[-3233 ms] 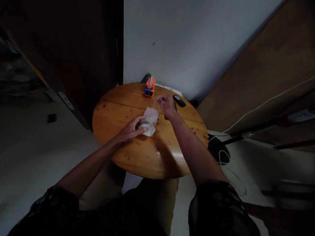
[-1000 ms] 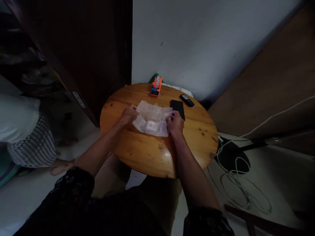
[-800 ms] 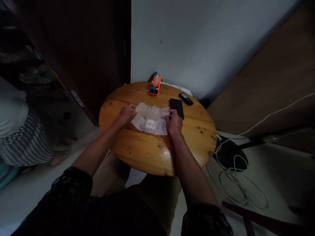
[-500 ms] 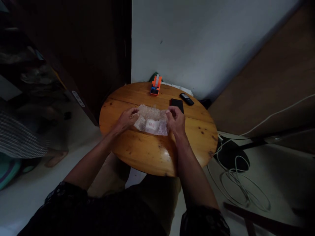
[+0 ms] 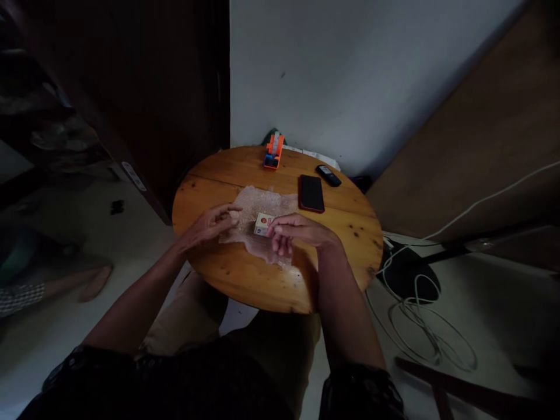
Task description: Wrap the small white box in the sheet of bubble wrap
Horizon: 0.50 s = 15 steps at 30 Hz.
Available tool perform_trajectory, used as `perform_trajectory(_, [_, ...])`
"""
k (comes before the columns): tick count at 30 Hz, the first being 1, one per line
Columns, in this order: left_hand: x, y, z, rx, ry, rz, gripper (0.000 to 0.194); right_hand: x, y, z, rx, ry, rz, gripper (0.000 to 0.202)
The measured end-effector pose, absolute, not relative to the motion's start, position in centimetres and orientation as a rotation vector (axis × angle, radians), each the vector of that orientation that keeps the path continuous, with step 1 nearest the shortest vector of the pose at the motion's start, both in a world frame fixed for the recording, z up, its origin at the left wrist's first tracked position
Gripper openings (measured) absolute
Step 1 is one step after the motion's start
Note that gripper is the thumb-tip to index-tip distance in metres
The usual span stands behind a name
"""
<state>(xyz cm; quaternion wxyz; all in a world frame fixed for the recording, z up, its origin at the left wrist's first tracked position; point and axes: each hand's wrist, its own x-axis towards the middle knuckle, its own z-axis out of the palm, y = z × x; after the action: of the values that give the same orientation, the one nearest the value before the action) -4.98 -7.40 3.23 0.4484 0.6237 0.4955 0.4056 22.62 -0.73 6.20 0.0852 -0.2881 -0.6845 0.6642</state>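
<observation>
A small white box point(image 5: 263, 224) with a red mark lies uncovered on a spread sheet of bubble wrap point(image 5: 258, 201) on the round wooden table point(image 5: 350, 233). My left hand point(image 5: 210, 224) is at the left edge of the wrap, fingers apart and holding nothing. Over the right end of the box and the wrap hovers my right hand point(image 5: 297, 231), its fingers loosely bent and apart, with nothing visible in them.
An orange and blue tape dispenser point(image 5: 273, 153) stands at the table's back. To its right are a dark phone in a red case point(image 5: 311, 193) and a black handset point(image 5: 328, 175). A coiled white cable point(image 5: 422, 315) lies on the floor at right.
The bubble wrap, folded over the box before, now lies opened out with the box bare. Both hands have let go of the wrap; the person at left has shifted.
</observation>
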Motion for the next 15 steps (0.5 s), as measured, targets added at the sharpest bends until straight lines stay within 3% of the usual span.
perform_trajectory(7, [-4.0, -6.2, 3.1, 2.036, 1.503, 0.851, 0.036, 21.5, 1.0, 3.7, -0.963, -1.872, 1.266, 0.033])
perform_trajectory(10, [-2.3, -5.5, 3.3, 2.208, 1.403, 0.811, 0.050, 21.2, 1.1, 3.0, -1.031, -1.971, 1.170, 0.040])
perform_trajectory(15, [-0.5, -6.7, 3.2, 2.117, 1.258, 0.760, 0.072, 20.9, 0.5, 2.9, -1.090, -2.200, 1.068, 0.069])
